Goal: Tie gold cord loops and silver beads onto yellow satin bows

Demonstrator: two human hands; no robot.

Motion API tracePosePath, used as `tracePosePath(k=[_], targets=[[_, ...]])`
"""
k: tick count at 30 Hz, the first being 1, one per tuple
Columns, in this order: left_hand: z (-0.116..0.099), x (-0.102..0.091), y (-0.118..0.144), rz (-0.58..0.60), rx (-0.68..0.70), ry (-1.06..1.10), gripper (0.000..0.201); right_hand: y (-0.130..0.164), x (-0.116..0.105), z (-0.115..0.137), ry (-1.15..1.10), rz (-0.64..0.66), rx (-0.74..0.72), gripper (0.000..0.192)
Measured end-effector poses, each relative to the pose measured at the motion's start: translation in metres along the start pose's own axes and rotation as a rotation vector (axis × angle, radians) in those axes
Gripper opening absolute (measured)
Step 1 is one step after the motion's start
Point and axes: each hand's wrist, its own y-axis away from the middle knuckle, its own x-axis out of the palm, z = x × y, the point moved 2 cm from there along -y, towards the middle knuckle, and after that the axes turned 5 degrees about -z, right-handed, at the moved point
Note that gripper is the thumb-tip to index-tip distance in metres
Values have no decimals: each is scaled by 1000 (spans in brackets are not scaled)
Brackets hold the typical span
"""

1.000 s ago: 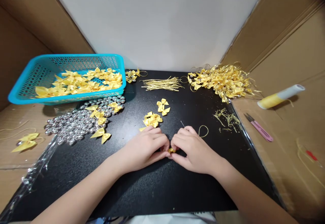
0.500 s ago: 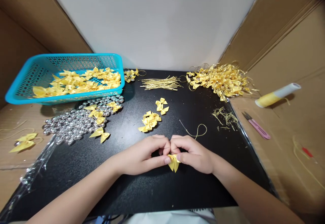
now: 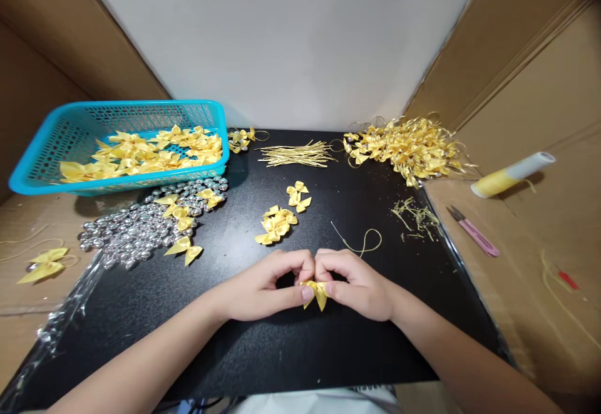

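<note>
A small yellow ribbon bow (image 3: 315, 292) sits pinched between the two hands at the near middle of the black work mat (image 3: 300, 351), its tails hanging just below the fingertips. The left hand (image 3: 263, 285) closes on it from nine o'clock, thumb tip pressed to the bow's left side and the other fingers curled narrow above it; the right hand (image 3: 357, 282) closes on it from three o'clock, thumb and bent forefinger meeting the bow on its right side. The knuckles of both hands touch above the bow. A gold thread loop (image 3: 364, 243) lies on the mat at one o'clock from the hands, just beyond the right hand. At twelve o'clock lie a small cluster of loose bows (image 3: 278, 223), farther off a bundle of gold cords (image 3: 298, 153). At ten o'clock lies a heap of silver bells (image 3: 136, 229), behind it a turquoise basket (image 3: 47, 151) of bows. At two o'clock lies a pile of finished bows (image 3: 406, 148); pink snips (image 3: 474, 232) rest on the cardboard at three o'clock.
</note>
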Motion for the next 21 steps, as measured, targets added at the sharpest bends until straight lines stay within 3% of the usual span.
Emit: tracePosePath(k=[2,4,8,9,10,12,13,14,17,18,21], targets=[[0,-6,2,-81,2,-13,26,0,0,1,-29,-61,8,19],[-3,-24,8,-305,34,-113,23,0,-2,0,-57,-185,5,9],[-16,-80,37,-1235,35,-606,13,0,-8,-3,-26,-429,-32,17],[-18,-91,44,-1354,-34,-738,14,0,-9,-4,-14,-459,-37,16],[-19,-99,47,-1377,-132,-854,25,0,-10,-5,-4,-476,-36,15],[-18,-107,49,-1340,-229,-976,39,0,-10,-6,18,-480,-28,13],[-16,-108,46,-1258,-240,-1013,38,0,-9,-6,33,-470,-24,13],[-14,-106,42,-1123,-225,-1039,34,0,-9,-6,52,-459,-19,12],[-4,-89,24,-486,-113,-1023,22,0,-8,-6,110,-431,-10,11],[-1,-83,20,-339,-91,-1005,22,0,-8,-6,127,-426,-9,10],[3,-72,12,-216,-98,-1027,22,0,-8,-6,163,-418,-14,8]])
